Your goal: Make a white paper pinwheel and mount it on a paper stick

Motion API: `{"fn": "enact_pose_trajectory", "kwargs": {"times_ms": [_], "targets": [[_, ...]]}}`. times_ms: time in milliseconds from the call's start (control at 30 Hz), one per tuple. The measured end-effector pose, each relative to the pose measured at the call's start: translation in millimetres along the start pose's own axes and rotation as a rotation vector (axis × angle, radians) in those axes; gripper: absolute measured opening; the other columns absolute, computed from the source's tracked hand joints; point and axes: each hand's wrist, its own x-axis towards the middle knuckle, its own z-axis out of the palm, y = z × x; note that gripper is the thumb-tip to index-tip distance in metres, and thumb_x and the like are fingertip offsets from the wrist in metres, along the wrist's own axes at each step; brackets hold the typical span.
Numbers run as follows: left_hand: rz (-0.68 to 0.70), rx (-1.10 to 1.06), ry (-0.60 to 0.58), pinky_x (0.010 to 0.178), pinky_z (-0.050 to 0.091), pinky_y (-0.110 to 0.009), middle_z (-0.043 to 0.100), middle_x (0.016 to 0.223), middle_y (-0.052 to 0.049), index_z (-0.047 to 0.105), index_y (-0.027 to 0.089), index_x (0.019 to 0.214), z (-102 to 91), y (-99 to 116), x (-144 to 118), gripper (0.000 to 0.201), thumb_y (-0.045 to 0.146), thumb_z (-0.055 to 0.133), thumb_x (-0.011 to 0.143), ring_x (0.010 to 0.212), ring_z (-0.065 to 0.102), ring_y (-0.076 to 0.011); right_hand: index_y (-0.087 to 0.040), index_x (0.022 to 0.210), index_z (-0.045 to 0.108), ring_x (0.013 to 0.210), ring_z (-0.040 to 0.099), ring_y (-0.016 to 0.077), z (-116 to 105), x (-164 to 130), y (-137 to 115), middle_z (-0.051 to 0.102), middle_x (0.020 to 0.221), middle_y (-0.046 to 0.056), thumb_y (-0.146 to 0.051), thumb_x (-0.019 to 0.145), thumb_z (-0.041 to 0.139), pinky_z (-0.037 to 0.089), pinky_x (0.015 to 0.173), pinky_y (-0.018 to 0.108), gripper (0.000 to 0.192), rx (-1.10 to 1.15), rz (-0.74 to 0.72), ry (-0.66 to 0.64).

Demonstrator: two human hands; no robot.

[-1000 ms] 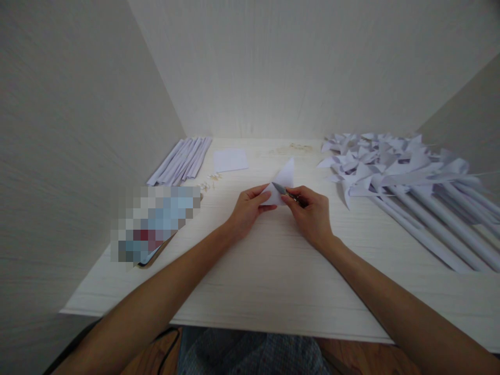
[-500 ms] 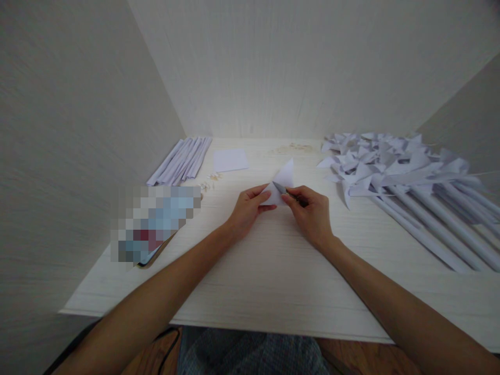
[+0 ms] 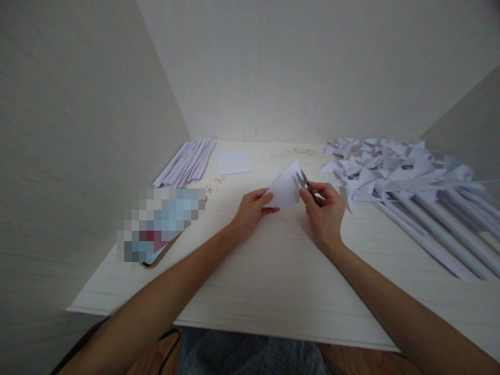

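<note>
My left hand [image 3: 250, 211] pinches the lower left corner of a white folded paper triangle [image 3: 285, 190] and holds it above the pale tabletop [image 3: 273, 271]. My right hand [image 3: 324, 211] grips small metal scissors [image 3: 305, 183]. Their blades are parted and sit at the right edge of the triangle, near its top point.
A heap of finished white paper pinwheels on rolled paper sticks [image 3: 410, 182] fills the right side. A bundle of rolled paper sticks [image 3: 187, 161] and a white paper square [image 3: 234, 162] lie at the back left. A blurred flat object [image 3: 160, 221] lies left. Walls enclose three sides.
The scissors have come out from over the paper's middle to its right edge, blades now parted. The left hand has lifted and turned the triangle, so more of it shows.
</note>
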Motion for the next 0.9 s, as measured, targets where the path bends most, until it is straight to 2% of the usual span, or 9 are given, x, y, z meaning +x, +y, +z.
{"fn": "enact_pose_trajectory", "kwargs": {"times_ms": [100,200,300,433,533,600,700,767,900], "targets": [[-0.013,-0.022,-0.020,0.061,0.047,-0.024,0.064,0.073,-0.004,0.066,0.012,0.068,-2.4,0,1,0.007,0.015,0.059,0.067,0.066,0.056,-0.0105,-0.018,0.082,0.055,0.057,0.049,0.0106,-3,4,1,0.051,0.067,-0.001,-0.031,0.069,0.059,0.039,0.048,0.022,0.019,0.036,0.038,0.098],[-0.063,-0.032,-0.122,0.058,0.046,-0.023,0.063,0.072,-0.005,0.065,0.011,0.068,-6.7,3,2,0.009,0.019,0.064,0.064,0.064,0.056,-0.0105,-0.018,0.084,0.055,0.056,0.047,0.0106,-7,10,4,0.047,0.065,-0.002,-0.034,0.069,0.058,0.036,0.045,0.021,0.022,0.011,0.070,0.127],[-0.151,-0.040,-0.299,0.056,0.045,-0.023,0.063,0.070,-0.005,0.065,0.009,0.070,-11.1,8,2,0.019,0.024,0.069,0.060,0.061,0.056,-0.0101,-0.017,0.082,0.056,0.057,0.047,0.0113,-9,16,9,0.049,0.067,-0.001,-0.035,0.068,0.057,0.037,0.046,0.023,0.022,-0.028,0.103,0.067],[-0.281,-0.055,-0.515,0.054,0.043,-0.023,0.062,0.064,-0.004,0.064,0.008,0.067,-14.3,12,-3,0.028,0.030,0.075,0.053,0.057,0.055,-0.0096,-0.017,0.079,0.059,0.056,0.050,0.0132,0,27,15,0.055,0.074,0.003,-0.037,0.066,0.059,0.041,0.049,0.028,0.025,-0.069,0.139,-0.133],[-0.359,-0.061,-0.617,0.054,0.043,-0.022,0.062,0.059,-0.003,0.064,0.008,0.063,-16.2,12,-6,0.028,0.031,0.076,0.051,0.055,0.056,-0.0097,-0.016,0.078,0.062,0.063,0.053,0.0161,23,42,19,0.057,0.076,0.005,-0.031,0.067,0.058,0.043,0.056,0.031,0.019,-0.185,-0.006,-0.196],[-0.387,-0.083,-0.658,0.055,0.044,-0.022,0.062,0.058,-0.003,0.065,0.009,0.061,-18.1,13,-6,0.027,0.031,0.076,0.050,0.055,0.057,-0.0098,-0.017,0.077,0.064,0.068,0.054,0.0169,45,55,19,0.057,0.075,0.005,-0.024,0.067,0.058,0.044,0.061,0.032,0.014,-0.254,-0.141,-0.309],[-0.409,-0.126,-0.694,0.057,0.044,-0.021,0.064,0.058,-0.002,0.065,0.010,0.060,-21.4,13,-5,0.026,0.030,0.077,0.048,0.055,0.058,-0.0094,-0.017,0.078,0.065,0.068,0.053,0.0163,84,72,19,0.057,0.074,0.004,-0.018,0.067,0.058,0.043,0.067,0.032,0.013,-0.347,-0.299,-0.383],[-0.417,-0.144,-0.712,0.057,0.045,-0.020,0.064,0.058,-0.002,0.066,0.010,0.060,-23.0,14,-5,0.027,0.030,0.078,0.047,0.055,0.058,-0.0091,-0.015,0.080,0.065,0.068,0.054,0.0161,110,82,19,0.059,0.076,0.005,-0.016,0.066,0.060,0.042,0.069,0.032,0.015,-0.378,-0.312,-0.405],[-0.439,-0.150,-0.751,0.056,0.045,-0.020,0.065,0.059,-0.002,0.067,0.010,0.061,-24.5,14,-5,0.027,0.031,0.078,0.047,0.055,0.059,-0.0094,-0.012,0.084,0.063,0.071,0.055,0.0166,152,92,21,0.061,0.079,0.007,-0.015,0.064,0.062,0.043,0.070,0.031,0.020,-0.396,-0.246,-0.407]]}}
